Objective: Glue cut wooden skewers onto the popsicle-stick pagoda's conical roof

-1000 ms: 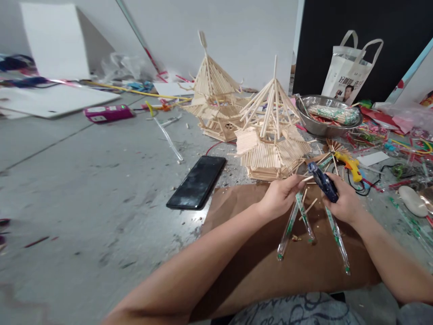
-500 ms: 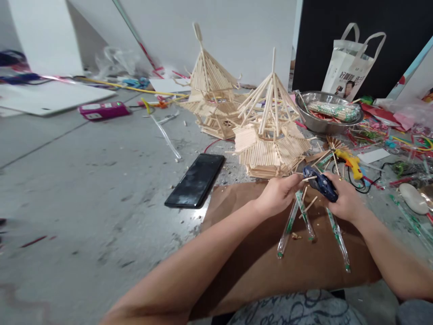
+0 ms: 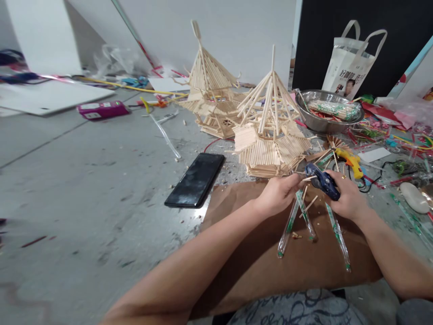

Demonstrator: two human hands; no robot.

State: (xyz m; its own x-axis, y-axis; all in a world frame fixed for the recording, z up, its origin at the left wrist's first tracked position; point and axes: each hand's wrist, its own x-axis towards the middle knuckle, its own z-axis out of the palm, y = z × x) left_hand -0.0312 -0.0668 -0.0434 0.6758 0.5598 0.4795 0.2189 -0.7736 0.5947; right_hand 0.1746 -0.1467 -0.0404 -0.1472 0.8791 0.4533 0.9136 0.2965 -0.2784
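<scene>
My left hand [image 3: 279,195] pinches a short wooden stick [image 3: 309,179] between thumb and fingers. The stick's free end reaches to a dark blue hand cutter [image 3: 323,182], which my right hand [image 3: 347,196] grips by its handles. Whether the blades touch the stick I cannot tell. Beneath both hands lie a clear-and-green wrapper [image 3: 287,230], a second wrapper [image 3: 339,237] and loose stick pieces [image 3: 309,205], all on a brown paper sheet [image 3: 243,253]. Just beyond my left hand stands a pavilion model [image 3: 260,151] built of wooden sticks, its roof an open frame of poles.
A second stick pavilion [image 3: 213,97] stands behind. Left of the paper lies a black phone [image 3: 196,180]. To the right are a yellow glue gun [image 3: 350,163] with a dark cord, a steel bowl [image 3: 329,126] of wrapped chopsticks, and scattered wrappers. A white bag [image 3: 347,67] stands farther back.
The cutter and my right hand have shifted very slightly to the right. My left hand still holds the stick in nearly the same place.
</scene>
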